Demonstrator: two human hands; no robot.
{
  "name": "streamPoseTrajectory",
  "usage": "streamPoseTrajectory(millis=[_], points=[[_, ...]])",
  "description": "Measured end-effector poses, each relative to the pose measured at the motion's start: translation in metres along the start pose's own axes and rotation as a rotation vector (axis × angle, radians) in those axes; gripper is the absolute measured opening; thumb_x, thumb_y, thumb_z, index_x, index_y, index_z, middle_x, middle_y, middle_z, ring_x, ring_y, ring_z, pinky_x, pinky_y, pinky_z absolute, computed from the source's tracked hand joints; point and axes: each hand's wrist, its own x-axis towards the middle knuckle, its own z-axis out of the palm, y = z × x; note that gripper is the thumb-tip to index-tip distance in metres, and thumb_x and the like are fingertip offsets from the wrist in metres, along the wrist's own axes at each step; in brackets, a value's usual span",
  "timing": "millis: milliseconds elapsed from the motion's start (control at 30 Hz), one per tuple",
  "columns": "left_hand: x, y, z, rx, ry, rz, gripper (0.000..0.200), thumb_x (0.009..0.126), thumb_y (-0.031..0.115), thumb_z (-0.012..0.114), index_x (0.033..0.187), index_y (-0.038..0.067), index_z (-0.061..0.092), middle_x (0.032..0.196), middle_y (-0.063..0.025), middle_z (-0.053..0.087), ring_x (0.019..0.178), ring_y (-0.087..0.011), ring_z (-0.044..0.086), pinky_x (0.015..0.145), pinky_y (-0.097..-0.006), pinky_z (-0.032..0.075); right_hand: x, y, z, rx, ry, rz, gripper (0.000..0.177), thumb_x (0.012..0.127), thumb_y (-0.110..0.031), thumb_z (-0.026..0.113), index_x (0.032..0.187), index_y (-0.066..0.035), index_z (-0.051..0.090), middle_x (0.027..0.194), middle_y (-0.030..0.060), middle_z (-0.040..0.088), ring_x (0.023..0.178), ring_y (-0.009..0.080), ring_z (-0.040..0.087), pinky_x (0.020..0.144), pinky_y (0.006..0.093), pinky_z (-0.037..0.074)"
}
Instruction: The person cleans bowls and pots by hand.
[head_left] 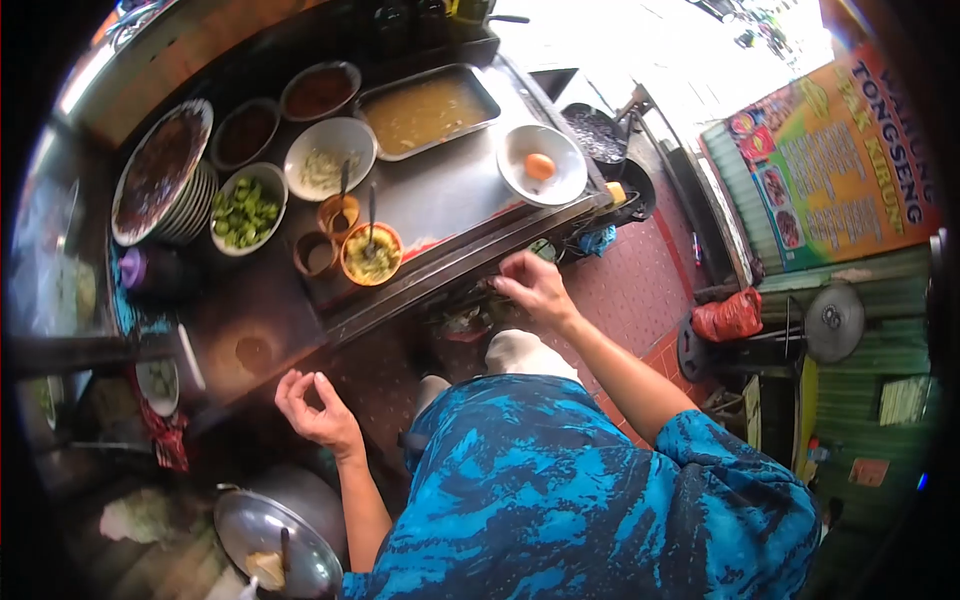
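My left hand (pixel 322 412) hangs by the counter's front edge at the lower left, fingers loosely bent and apart, holding nothing. My right hand (pixel 535 288) is in front of the counter, below the white bowl (pixel 520 180) with an orange-coloured egg or similar round item (pixel 539 166). Its fingers are curled, with a gap to the thumb, and nothing shows between them. Nearest on the counter (pixel 450 200) is an orange bowl (pixel 372 254) of chopped yellow-green food with a spoon, beside small brown cups (pixel 316 253).
A tray of yellowish liquid (pixel 430 108), a bowl of cut greens (pixel 246 208), a white bowl (pixel 330 158) and stacked plates (pixel 165 170) stand on the counter. A metal pan (pixel 275 545) is at lower left; a stool (pixel 690 345) and banner (pixel 830 160) are right.
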Motion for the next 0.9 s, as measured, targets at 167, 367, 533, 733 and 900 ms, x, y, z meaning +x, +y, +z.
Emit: streamPoseTrajectory(millis=[167, 367, 533, 733, 900], points=[[0.008, 0.015, 0.017, -0.026, -0.069, 0.006, 0.011, 0.080, 0.002, 0.064, 0.080, -0.002, 0.054, 0.096, -0.0137, 0.053, 0.093, -0.0259, 0.053, 0.082, -0.0365, 0.046, -0.071, 0.060, -0.031, -0.191, 0.036, 0.226, 0.025, 0.077, -0.024, 0.069, 0.082, 0.000, 0.062, 0.073, 0.0086, 0.062, 0.071, 0.0154, 0.058, 0.066, 0.0301, 0.048], [0.007, 0.039, 0.043, -0.070, -0.149, 0.089, 0.012, 0.081, 0.003, 0.064, 0.080, -0.001, 0.053, 0.094, -0.0130, 0.053, 0.084, -0.0235, 0.054, 0.075, -0.0340, 0.046, -0.134, 0.138, -0.067, -0.289, 0.122, 0.691, 0.033, 0.076, -0.027, 0.065, 0.096, -0.001, 0.066, 0.092, 0.0175, 0.067, 0.091, 0.0262, 0.064, 0.082, 0.0358, 0.048], [-0.015, 0.066, 0.061, -0.145, -0.219, 0.085, 0.011, 0.081, 0.003, 0.064, 0.080, 0.000, 0.053, 0.085, -0.0091, 0.052, 0.068, -0.0173, 0.050, 0.061, -0.0285, 0.044, -0.148, 0.180, -0.090, -0.232, 0.100, 0.733, 0.042, 0.074, -0.030, 0.067, 0.101, 0.002, 0.065, 0.097, 0.0190, 0.066, 0.094, 0.0258, 0.062, 0.081, 0.0356, 0.048], [-0.082, 0.093, 0.083, 0.012, -0.453, 0.029, 0.009, 0.079, 0.007, 0.066, 0.078, 0.002, 0.058, 0.070, -0.0058, 0.055, 0.061, -0.0155, 0.051, 0.057, -0.0280, 0.043, -0.140, 0.235, -0.130, -0.172, -0.087, 0.821, 0.046, 0.076, -0.031, 0.064, 0.105, 0.005, 0.063, 0.098, 0.0200, 0.065, 0.092, 0.0268, 0.062, 0.081, 0.0362, 0.049], [-0.197, 0.067, 0.096, 0.132, -0.908, -0.420, 0.029, 0.074, 0.020, 0.070, 0.096, 0.002, 0.065, 0.088, -0.0130, 0.064, 0.078, -0.0214, 0.063, 0.070, -0.0322, 0.050, -0.137, 0.281, -0.187, -0.160, -0.153, 0.841, 0.035, 0.078, -0.018, 0.064, 0.103, 0.007, 0.061, 0.088, 0.0171, 0.066, 0.078, 0.0224, 0.063, 0.067, 0.0342, 0.052]])
